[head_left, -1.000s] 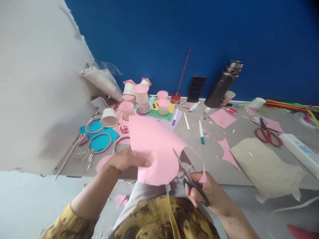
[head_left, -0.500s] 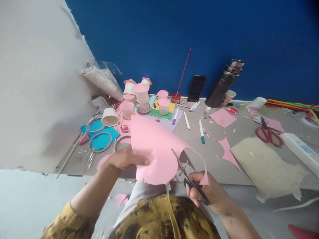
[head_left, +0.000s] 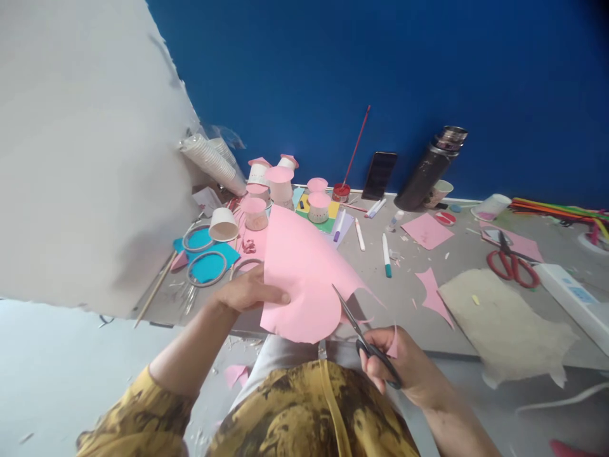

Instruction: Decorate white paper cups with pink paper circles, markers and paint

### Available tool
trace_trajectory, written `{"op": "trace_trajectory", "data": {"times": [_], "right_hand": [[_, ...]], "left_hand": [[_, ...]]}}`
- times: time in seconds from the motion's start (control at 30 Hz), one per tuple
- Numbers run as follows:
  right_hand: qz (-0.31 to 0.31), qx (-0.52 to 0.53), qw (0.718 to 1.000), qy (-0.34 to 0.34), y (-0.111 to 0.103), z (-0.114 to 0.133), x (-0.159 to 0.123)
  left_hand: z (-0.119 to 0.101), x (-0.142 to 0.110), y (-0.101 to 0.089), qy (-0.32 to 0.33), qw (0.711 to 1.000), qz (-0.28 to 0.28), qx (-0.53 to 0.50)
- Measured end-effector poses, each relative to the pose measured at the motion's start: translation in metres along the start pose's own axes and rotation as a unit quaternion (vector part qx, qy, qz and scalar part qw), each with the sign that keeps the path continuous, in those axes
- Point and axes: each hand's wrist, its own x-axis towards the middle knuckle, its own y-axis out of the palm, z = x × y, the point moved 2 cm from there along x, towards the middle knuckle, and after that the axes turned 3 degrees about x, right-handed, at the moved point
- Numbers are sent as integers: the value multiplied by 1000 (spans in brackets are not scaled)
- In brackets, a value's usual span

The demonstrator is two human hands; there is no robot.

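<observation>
My left hand (head_left: 254, 291) pinches a sheet of pink paper (head_left: 304, 266) at its left side, thumb on top. The sheet's lower edge is cut in a rounded curve. In my right hand (head_left: 394, 358) are black-handled scissors (head_left: 364, 339), fingers through the loops. Their blades point up and left and meet the paper at the right end of the curve. A small pink paper scrap (head_left: 392, 343) rests against my right hand. Behind the sheet stand several paper cups with pink paper discs (head_left: 280, 174) on top.
Red-handled scissors (head_left: 511, 266), a white power strip (head_left: 573, 295) and a torn beige sheet (head_left: 509, 324) lie to the right. Markers (head_left: 386, 255), a phone (head_left: 379, 174) and a black flask (head_left: 431, 171) are at the back. Tape rings (head_left: 207, 268) lie on blue paper at left.
The long curling strip at the paper's right side has come apart, leaving a scrap by my right hand. The whole view has shifted slightly.
</observation>
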Motion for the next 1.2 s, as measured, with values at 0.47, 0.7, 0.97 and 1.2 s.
{"op": "trace_trajectory", "data": {"times": [0.47, 0.7, 0.97, 1.2], "right_hand": [[23, -5, 1000, -16, 6, 15, -4], [31, 18, 999, -16, 5, 17, -3], [40, 29, 998, -26, 5, 27, 5], [38, 44, 998, -13, 0, 24, 9]], "left_hand": [[-13, -2, -8, -11, 1000, -14, 15], [-24, 2, -7, -17, 1000, -1, 26], [-26, 12, -6, -21, 998, 12, 64], [-32, 17, -5, -15, 997, 39, 61]]}}
